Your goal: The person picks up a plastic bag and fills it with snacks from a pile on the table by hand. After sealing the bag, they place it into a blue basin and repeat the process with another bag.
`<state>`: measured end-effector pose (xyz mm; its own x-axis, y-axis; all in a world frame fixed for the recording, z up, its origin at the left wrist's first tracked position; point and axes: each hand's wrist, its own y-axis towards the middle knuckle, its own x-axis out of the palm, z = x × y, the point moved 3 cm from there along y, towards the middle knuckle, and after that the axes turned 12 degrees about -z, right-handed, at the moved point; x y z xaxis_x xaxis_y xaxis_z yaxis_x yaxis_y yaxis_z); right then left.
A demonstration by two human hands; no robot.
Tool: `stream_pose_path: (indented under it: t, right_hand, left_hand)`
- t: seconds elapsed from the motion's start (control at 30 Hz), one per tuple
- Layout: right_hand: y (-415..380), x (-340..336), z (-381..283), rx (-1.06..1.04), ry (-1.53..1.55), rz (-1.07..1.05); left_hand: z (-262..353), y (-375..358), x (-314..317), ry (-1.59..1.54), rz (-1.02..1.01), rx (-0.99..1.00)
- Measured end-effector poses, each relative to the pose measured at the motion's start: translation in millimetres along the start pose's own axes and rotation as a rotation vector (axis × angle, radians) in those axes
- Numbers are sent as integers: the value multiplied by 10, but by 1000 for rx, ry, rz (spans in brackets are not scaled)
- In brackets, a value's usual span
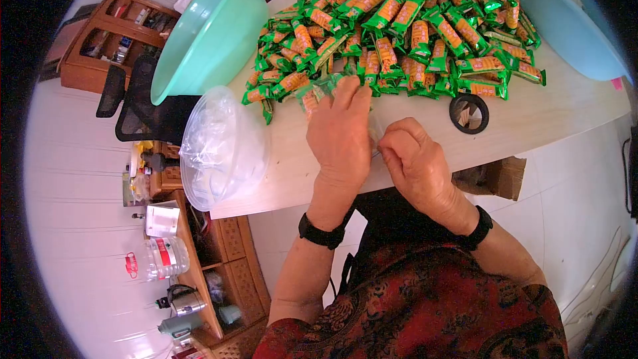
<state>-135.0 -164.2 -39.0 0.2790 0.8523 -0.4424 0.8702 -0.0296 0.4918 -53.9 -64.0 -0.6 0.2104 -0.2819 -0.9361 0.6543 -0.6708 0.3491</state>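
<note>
In the head view, a clear plastic bag (312, 96) with green-and-orange snack packets in it lies at the near edge of the pile. My left hand (341, 134) is over the bag, back upward, its fingers bent down onto it; the thumb is hidden. Beside it, my right hand (417, 165) is closed in a pinch at what looks like the bag's near edge, mostly covered by the fingers. Beyond both hands spreads a big heap of small snack packets (419, 33), with green ends and orange middles.
A clear bowl of plastic bags (224, 149) sits at the table's left edge. Behind it leans a green basin (206, 33); a blue basin (571, 23) stands at the right. A roll of black tape (469, 114) lies right of my hands. Below the table is a cardboard box (502, 178).
</note>
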Motion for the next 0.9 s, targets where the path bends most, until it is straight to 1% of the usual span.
stream_pose_path:
  t: [0.03,0.1,0.2,0.23,0.3,0.33,0.4,0.5,0.63,0.7,0.73,0.8,0.87,0.9]
  right_hand:
    - [5,-5,-2,7,8,10]
    - [0,6,0,18,0,8]
    - [-5,19,-3,21,-11,2]
    - [-4,25,-8,13,-16,4]
    - [-6,28,-12,8,-30,0]
    - [-7,28,-15,3,-45,-3]
    - [-3,35,-18,-5,-65,-6]
    - [3,43,-22,-11,-100,-6]
    - [11,41,-18,-31,-124,-21]
    - [17,32,-29,-37,-131,-28]
    - [26,28,-38,-36,-135,-31]
    - [46,15,-65,-43,-137,-14]
    - [64,-3,-75,-52,-142,4]
    - [64,-13,-54,-27,-92,24]
  left_hand:
    - [10,6,-6,1,-1,1]
    - [15,25,-22,201,-15,-152]
    - [-65,-31,2,279,-33,-126]
    - [-107,-41,-3,280,-34,-128]
    - [-133,-25,-15,298,-83,-32]
    - [-124,-27,-49,297,-83,-33]
    - [-105,-35,-127,187,-141,-57]
    - [-104,-56,-154,104,-102,-97]
    - [-178,-126,-81,205,-119,-157]
    - [-196,-165,-54,257,-61,-165]
    - [-215,-177,-65,256,-50,-171]
    - [-230,-198,-111,179,-53,-111]
    - [-222,-261,-191,187,-38,-152]
    - [-221,-310,-230,199,-40,-183]
